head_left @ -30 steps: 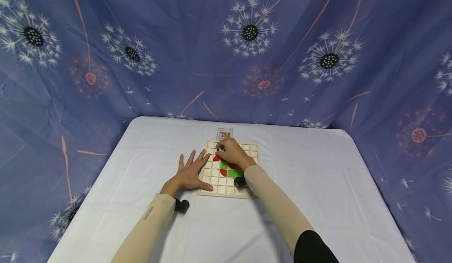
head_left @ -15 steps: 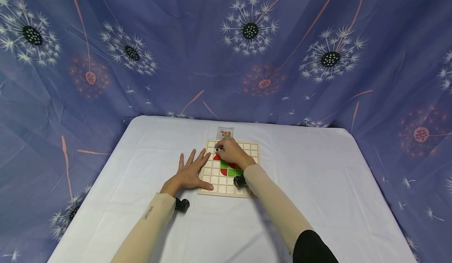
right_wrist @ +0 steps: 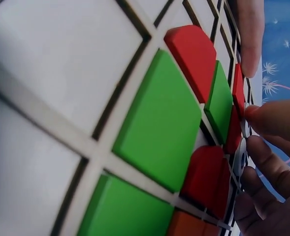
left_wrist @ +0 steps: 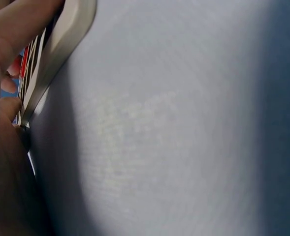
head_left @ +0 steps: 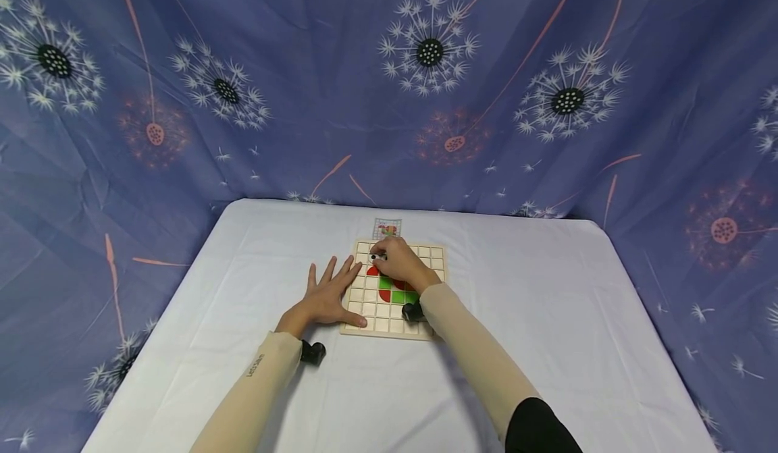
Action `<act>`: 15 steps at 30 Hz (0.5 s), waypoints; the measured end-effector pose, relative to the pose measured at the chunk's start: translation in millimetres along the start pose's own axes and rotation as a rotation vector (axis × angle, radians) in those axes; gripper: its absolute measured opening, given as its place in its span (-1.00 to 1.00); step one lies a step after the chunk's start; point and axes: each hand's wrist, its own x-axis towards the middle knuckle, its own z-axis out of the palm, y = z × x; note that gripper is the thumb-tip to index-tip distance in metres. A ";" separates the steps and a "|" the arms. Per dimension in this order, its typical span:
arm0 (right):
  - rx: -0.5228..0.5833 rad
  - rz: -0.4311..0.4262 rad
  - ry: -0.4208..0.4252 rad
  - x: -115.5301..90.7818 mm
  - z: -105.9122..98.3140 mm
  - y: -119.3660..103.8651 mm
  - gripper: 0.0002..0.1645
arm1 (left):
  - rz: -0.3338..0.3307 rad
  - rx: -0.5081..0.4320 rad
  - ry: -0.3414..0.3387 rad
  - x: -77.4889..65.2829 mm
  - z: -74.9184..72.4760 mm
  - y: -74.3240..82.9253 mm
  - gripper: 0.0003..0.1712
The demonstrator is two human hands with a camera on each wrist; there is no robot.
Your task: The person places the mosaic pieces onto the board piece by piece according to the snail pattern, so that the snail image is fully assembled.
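A wooden grid board (head_left: 358, 308) lies on the table. In the right wrist view, green square tiles (right_wrist: 159, 123) and round-edged red tiles (right_wrist: 191, 61) sit in its cells, with an orange one (right_wrist: 185, 225) at the bottom. My right hand (head_left: 398, 262) is over the upper part of the board and pinches a small white piece with black dots (head_left: 374, 257) at a cell above a red tile (head_left: 373, 271). Its fingers partly hide the piece. My left hand (head_left: 323, 303) is spread flat, fingertips and thumb resting on the board's left side.
A small card with a coloured grid picture (head_left: 387, 227) lies just behind the board. White cloth covers the table (head_left: 535, 304). A blue dandelion-print curtain (head_left: 340, 102) hangs behind and on both sides. Black wrist cameras (head_left: 313, 353) sit below both hands.
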 end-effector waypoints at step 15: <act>0.026 0.042 0.088 -56.3 -22.2 21.0 -0.56 | 0.009 -0.048 -0.018 -12.4 -9.0 -4.6 0.46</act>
